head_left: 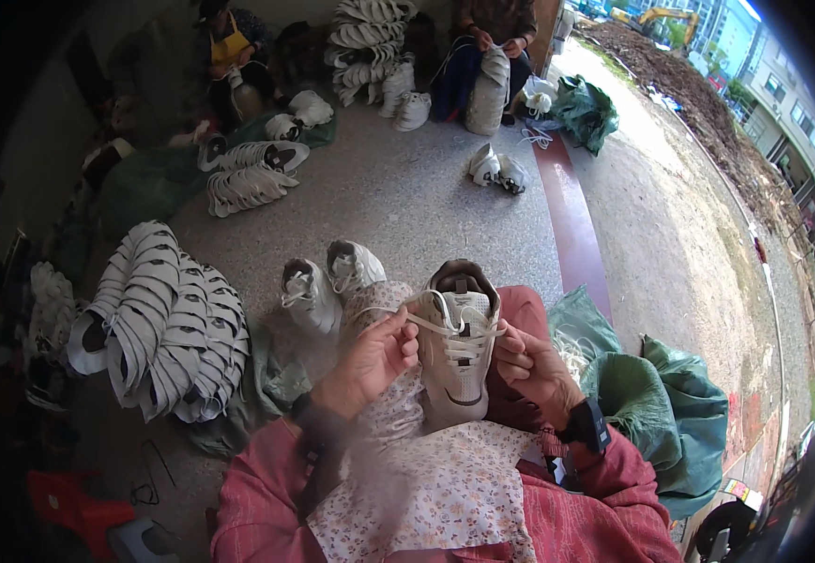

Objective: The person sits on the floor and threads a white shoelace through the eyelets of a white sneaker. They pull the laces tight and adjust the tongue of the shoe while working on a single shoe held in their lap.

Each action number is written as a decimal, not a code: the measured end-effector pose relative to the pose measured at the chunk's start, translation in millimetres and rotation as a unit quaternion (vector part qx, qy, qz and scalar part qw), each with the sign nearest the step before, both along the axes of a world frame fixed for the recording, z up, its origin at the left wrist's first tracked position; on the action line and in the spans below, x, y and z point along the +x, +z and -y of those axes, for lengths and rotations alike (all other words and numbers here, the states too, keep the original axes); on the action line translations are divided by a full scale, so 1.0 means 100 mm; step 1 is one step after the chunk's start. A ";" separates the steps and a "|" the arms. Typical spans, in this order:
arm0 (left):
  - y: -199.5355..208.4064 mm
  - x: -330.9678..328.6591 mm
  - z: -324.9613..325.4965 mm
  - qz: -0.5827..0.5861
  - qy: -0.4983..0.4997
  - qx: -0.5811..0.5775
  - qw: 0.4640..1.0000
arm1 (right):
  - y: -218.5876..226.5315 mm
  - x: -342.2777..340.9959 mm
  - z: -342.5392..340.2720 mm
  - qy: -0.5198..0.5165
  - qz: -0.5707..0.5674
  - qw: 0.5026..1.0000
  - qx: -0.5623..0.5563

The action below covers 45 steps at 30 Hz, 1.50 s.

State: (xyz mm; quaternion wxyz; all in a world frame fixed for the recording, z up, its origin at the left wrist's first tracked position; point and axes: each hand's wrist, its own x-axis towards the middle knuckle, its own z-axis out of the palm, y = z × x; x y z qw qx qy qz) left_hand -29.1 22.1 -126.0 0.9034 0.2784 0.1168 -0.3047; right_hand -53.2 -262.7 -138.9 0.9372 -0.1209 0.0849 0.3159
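Observation:
A light beige sneaker (452, 380) rests on my lap, its dark-lined opening facing away from me and its toe toward me. White shoelace (443, 328) runs through its eyelets. My left hand (374, 358) pinches one part of the lace at the shoe's left side. On the right, my right hand (532, 368) grips another part between thumb and fingers. The lace stretches across the tongue between both hands. A floral apron (445, 488) covers my lap under the shoe. Just beyond my left hand stand two more laced sneakers (312, 298).
Nested stacks of white shoe uppers (168, 324) stand at the left. Green sacks (656, 413) lie by my right side. A red stool (69, 511) is at the lower left. Two people sit at the back, one handling a shoe stack (488, 94). Another pair of shoes (497, 169) lies ahead.

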 end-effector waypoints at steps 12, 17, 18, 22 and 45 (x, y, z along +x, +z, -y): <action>0.02 0.14 -0.54 0.089 0.129 0.039 0.987 | 0.42 -0.07 0.17 -0.126 0.171 0.846 -0.489; 0.03 0.10 -0.92 0.164 0.167 0.084 0.969 | 0.60 0.18 -0.01 -0.141 0.492 0.490 -0.706; 0.06 0.08 -0.96 0.175 0.165 0.092 0.966 | 0.66 0.22 -0.14 -0.145 0.519 0.467 -0.701; 0.10 0.04 -1.06 0.206 0.182 0.137 0.952 | 0.67 0.42 -0.30 -0.032 0.632 0.285 -0.720; 0.02 -0.03 -1.16 0.266 0.102 0.421 0.861 | 0.42 0.54 1.54 -0.093 0.146 0.241 -0.955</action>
